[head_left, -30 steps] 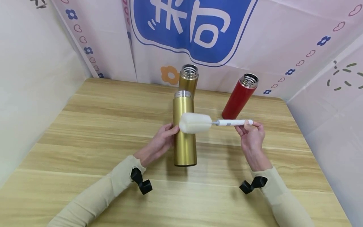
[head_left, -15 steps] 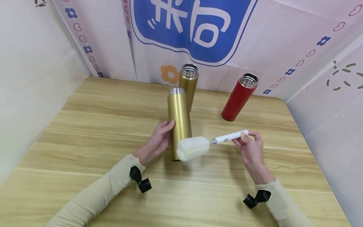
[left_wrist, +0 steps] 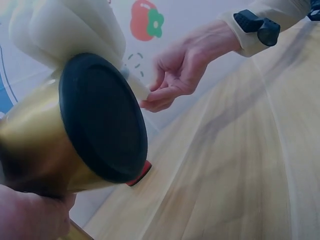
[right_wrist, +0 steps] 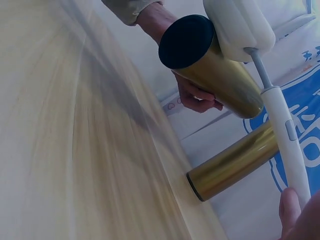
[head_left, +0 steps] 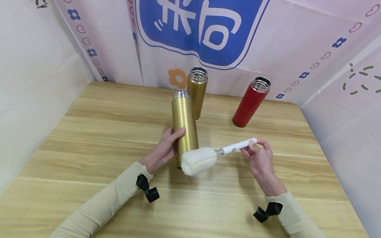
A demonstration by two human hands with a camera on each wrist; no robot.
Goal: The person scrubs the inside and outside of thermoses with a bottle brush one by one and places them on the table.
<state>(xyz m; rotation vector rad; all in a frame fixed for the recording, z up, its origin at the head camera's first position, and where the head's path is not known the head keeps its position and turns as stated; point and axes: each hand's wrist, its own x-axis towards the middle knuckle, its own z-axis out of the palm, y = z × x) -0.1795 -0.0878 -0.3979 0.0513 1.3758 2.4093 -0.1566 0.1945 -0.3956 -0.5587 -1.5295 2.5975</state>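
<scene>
My left hand grips a gold thermos flask round its side, holding it above the table with its open silver neck tilted away. The flask's dark base faces the left wrist camera. My right hand pinches the end of a bottle brush's white handle. The brush's white sponge head is in front of the flask's lower part, outside it; whether they touch I cannot tell. Behind stands a second gold flask, uncapped, partly hidden by the held one.
An uncapped red flask stands at the back right of the wooden table. Printed cloth walls rise along the table's back and sides.
The sponge head has come down from the flask's middle to its lower part, and the brush now slants. The held flask has moved left and tilted slightly.
</scene>
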